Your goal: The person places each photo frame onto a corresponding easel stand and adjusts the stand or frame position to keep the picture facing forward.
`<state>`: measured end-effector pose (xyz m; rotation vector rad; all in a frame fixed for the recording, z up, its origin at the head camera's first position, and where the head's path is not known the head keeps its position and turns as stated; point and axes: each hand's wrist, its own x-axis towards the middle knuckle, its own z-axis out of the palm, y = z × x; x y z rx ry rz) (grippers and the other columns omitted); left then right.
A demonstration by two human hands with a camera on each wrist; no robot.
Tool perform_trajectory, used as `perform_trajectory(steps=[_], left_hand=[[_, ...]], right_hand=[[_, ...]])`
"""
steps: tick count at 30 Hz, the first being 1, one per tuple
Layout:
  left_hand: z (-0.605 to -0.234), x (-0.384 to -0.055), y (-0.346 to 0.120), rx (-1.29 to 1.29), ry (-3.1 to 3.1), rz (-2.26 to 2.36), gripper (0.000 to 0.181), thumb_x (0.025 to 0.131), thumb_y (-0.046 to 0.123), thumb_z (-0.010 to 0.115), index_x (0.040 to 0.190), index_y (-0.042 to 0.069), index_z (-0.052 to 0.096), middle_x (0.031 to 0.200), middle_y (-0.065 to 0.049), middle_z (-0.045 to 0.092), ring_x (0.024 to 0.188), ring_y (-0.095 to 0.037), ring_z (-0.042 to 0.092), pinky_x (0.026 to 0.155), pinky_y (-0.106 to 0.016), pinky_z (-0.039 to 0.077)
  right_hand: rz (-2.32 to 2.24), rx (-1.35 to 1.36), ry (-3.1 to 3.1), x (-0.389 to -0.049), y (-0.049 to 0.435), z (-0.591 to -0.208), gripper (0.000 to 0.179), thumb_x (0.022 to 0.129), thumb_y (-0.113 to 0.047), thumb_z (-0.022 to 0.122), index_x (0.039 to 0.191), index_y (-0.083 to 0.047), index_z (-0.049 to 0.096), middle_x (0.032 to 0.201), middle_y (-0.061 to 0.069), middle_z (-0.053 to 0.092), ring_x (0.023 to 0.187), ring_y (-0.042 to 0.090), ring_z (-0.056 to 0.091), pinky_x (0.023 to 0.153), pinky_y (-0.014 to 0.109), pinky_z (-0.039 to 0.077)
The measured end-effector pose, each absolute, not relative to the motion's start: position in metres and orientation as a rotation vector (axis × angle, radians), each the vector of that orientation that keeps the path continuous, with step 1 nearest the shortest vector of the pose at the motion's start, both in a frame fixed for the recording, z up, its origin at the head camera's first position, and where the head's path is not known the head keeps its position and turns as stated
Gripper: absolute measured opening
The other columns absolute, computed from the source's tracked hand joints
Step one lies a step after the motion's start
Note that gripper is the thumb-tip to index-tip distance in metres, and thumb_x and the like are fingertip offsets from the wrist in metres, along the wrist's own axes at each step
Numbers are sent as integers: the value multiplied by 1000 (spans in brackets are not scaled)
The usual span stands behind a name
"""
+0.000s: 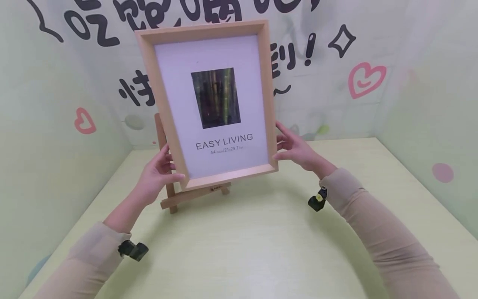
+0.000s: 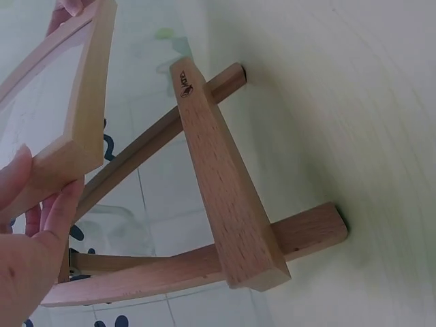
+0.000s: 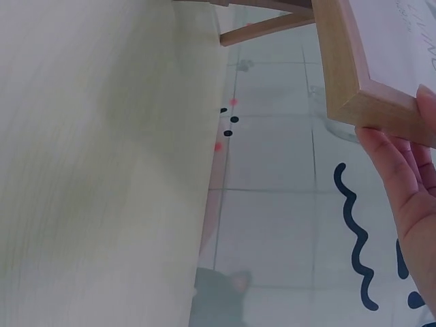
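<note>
A light-wood picture frame (image 1: 271, 99) is held up, slightly tilted, between both hands in the head view. Its white insert carries a bamboo photo and the words EASY LIVING. The left hand (image 1: 154, 176) grips the lower left side, thumb on the front edge and fingers behind. On the opposite side, the right hand (image 1: 295, 149) grips the frame near its lower corner. Behind and below it a small wooden easel (image 1: 198, 196) stands on the table, its upper part mostly hidden. The left wrist view shows the frame's corner apart from the easel's ledge (image 2: 221, 184).
The pale wooden table (image 1: 254, 245) runs back to a white wall (image 1: 317, 99) with black lettering and pink hearts. Side walls (image 1: 429, 104) close in the table at left and right. A small black wrist camera (image 1: 317, 200) hangs below the right cuff, another below the left.
</note>
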<state>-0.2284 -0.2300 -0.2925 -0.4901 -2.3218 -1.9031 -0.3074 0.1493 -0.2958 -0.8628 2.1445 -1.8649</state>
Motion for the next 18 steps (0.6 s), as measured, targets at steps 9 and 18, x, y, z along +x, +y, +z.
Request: perform_trajectory(steps=[9, 18], left_hand=[[-300, -225, -242, -569, -2105, -1961, 92, 71, -24, 59, 146, 18, 24, 105, 2, 52, 84, -7, 53, 74, -14, 51], [-308, -220, -254, -610, -2013, -2031, 92, 73, -27, 55, 146, 18, 21, 109, 5, 56, 85, -5, 58, 72, -17, 53]], right_hand=[[-1931, -900, 2151, -311, 129, -304, 95, 76, 17, 59, 148, -18, 10, 115, 20, 47, 93, 17, 57, 80, 25, 52], [-1980, -928, 2131, -314, 112, -310, 88, 77, 17, 59, 147, -13, 15, 121, 27, 46, 99, 27, 55, 82, 25, 51]])
